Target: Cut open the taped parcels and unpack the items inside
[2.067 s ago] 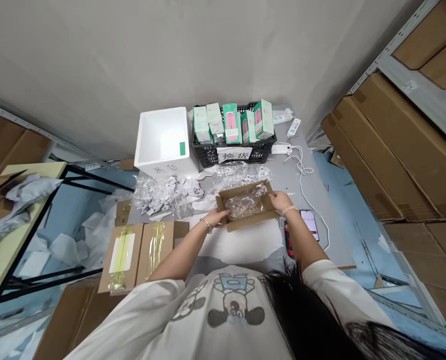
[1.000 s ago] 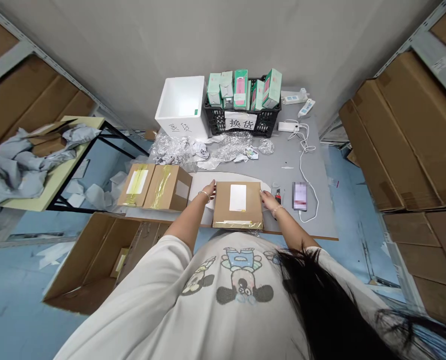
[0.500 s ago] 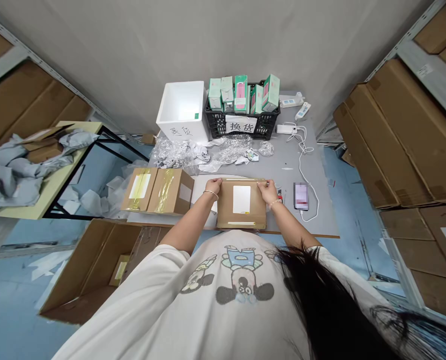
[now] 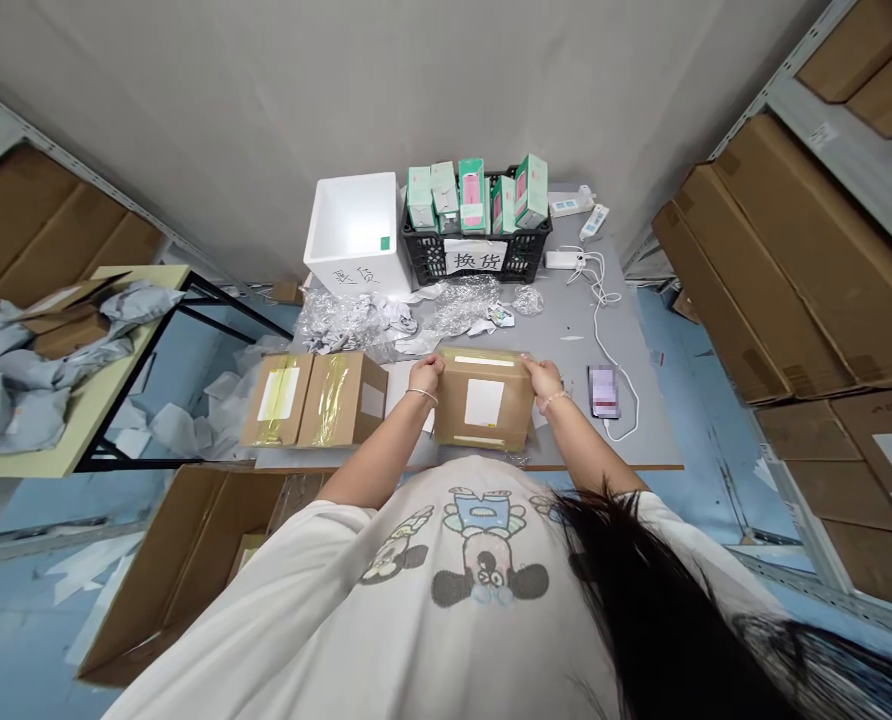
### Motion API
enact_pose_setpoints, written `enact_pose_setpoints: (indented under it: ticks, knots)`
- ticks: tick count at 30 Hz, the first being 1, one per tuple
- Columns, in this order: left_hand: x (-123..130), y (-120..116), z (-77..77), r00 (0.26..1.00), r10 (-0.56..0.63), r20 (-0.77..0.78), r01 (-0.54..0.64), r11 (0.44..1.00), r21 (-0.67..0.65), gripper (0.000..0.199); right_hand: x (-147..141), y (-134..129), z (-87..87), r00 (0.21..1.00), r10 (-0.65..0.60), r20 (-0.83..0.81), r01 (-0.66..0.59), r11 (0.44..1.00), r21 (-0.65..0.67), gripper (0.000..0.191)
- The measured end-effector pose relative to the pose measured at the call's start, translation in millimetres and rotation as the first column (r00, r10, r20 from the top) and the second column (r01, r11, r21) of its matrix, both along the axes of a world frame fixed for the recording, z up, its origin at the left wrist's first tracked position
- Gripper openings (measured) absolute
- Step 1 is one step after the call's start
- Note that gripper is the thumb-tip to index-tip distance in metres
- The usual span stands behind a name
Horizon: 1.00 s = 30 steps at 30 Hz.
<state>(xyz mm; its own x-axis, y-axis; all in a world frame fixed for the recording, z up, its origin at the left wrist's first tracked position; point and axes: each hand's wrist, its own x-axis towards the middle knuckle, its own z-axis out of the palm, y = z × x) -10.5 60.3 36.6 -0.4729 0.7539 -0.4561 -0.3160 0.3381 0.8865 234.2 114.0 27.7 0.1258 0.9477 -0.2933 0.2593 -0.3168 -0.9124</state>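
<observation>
1. Kraft box (image 4: 483, 400) stands closed on the grey table (image 4: 626, 400), near the table's edge on the wearer's side and directly in front of the person's chest. It is plain brown cardboard, squared up, with a strip of clear tape along its 12 o'clock edge and another along its 6 o'clock edge.
2. A white label (image 4: 483, 402) sits at the middle of its top. I can read nothing on it from here.
3. Left hand (image 4: 425, 376) is at the box's 10 o'clock corner, its fingers (image 4: 420, 368) together and curled over the edge.
4. Right hand (image 4: 543, 378) is at the 2 o'clock corner, its fingers (image 4: 530, 366) also together and curled over the edge. The box sits clasped between the two hands.
5. At 9 o'clock, just beside the box, stand two taped boxes (image 4: 315, 400), each with yellowish tape across it.
6. At 12 o'clock is a black crate (image 4: 476, 262) with a paper sign (image 4: 476, 261) reading 换货. Mint-green cartons (image 4: 446, 197) with pink panels stand in it, with no brand legible.
7. At 11 o'clock is a white foam box (image 4: 356, 235), with handwritten characters (image 4: 353, 277) too unclear to read for sure. Bubble wrap (image 4: 348, 325) lies before it.
8. At 3 o'clock lies a phone (image 4: 603, 390), its screen blurred, on a white cable (image 4: 603, 345).
</observation>
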Motion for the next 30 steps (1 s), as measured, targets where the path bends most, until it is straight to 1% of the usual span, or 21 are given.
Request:
enact_pose_setpoints:
  ticks: [3, 4, 6, 9, 11, 13, 16, 18, 20, 22, 24, 27, 29, 30]
  knots:
    - [-2, -2, 4.4, 0.997, 0.007, -0.076, -0.002, 0.998, 0.058, 0.026, -4, 3, 5.1, 0.995, -0.094, 0.043, 0.091, 0.993, 0.068, 0.040]
    - [-2, -4, 4.1, 0.993, 0.006, -0.120, 0.001, 0.998, 0.062, 0.027, -6, 2, 5.7, 0.994, -0.104, 0.031, 0.100, 0.989, 0.106, 0.043]
    - [-1, -9, 2.2, 0.973, -0.013, -0.230, 0.020, 0.999, 0.025, 0.030, -10, -1, 4.7, 0.993, -0.111, -0.026, 0.114, 0.983, 0.144, 0.051]
    - [2, -14, -0.4, 0.914, -0.073, -0.399, 0.044, 0.996, -0.082, 0.040, -17, -7, 0.3, 0.989, -0.119, -0.091, 0.128, 0.986, 0.102, 0.058]
    - [3, -14, 0.2, 0.866, -0.109, -0.487, 0.049, 0.990, -0.135, 0.043, -20, -10, -1.7, 0.990, -0.123, -0.065, 0.127, 0.989, 0.070, 0.057]
    - [3, -11, 2.5, 0.831, -0.140, -0.538, 0.051, 0.983, -0.176, 0.044, -21, -9, -1.0, 0.993, -0.122, -0.003, 0.122, 0.991, 0.052, 0.056]
    - [0, -5, 6.0, 0.804, -0.200, -0.560, 0.077, 0.969, -0.236, 0.046, -19, -6, 4.5, 0.984, -0.136, 0.119, 0.132, 0.991, 0.037, 0.055]
    - [-3, -3, 6.5, 0.799, -0.262, -0.542, 0.117, 0.951, -0.287, 0.048, -18, -3, 8.0, 0.972, -0.138, 0.188, 0.137, 0.990, 0.021, 0.055]
    - [-7, -4, 4.3, 0.800, -0.324, -0.505, 0.159, 0.926, -0.343, 0.049, -17, -4, 8.5, 0.966, -0.127, 0.227, 0.134, 0.991, -0.015, 0.055]
    - [-8, -8, -0.4, 0.797, -0.361, -0.485, 0.175, 0.905, -0.387, 0.046, -17, -10, 4.9, 0.965, -0.114, 0.237, 0.134, 0.989, -0.069, 0.055]
    - [-7, -15, -6.5, 0.785, -0.367, -0.499, 0.162, 0.899, -0.407, 0.042, -18, -20, -1.7, 0.967, -0.100, 0.236, 0.127, 0.987, -0.102, 0.054]
    - [-2, -25, -13.8, 0.751, -0.356, -0.557, 0.129, 0.906, -0.404, 0.040, -21, -35, -11.6, 0.967, -0.088, 0.241, 0.115, 0.988, -0.100, 0.048]
    - [1, -29, -15.4, 0.724, -0.348, -0.595, 0.114, 0.912, -0.394, 0.041, -22, -40, -15.6, 0.962, -0.080, 0.261, 0.111, 0.988, -0.106, 0.041]
    - [2, -30, -15.2, 0.714, -0.347, -0.608, 0.109, 0.913, -0.393, 0.040, -22, -41, -16.8, 0.964, -0.042, 0.262, 0.069, 0.993, -0.095, 0.039]
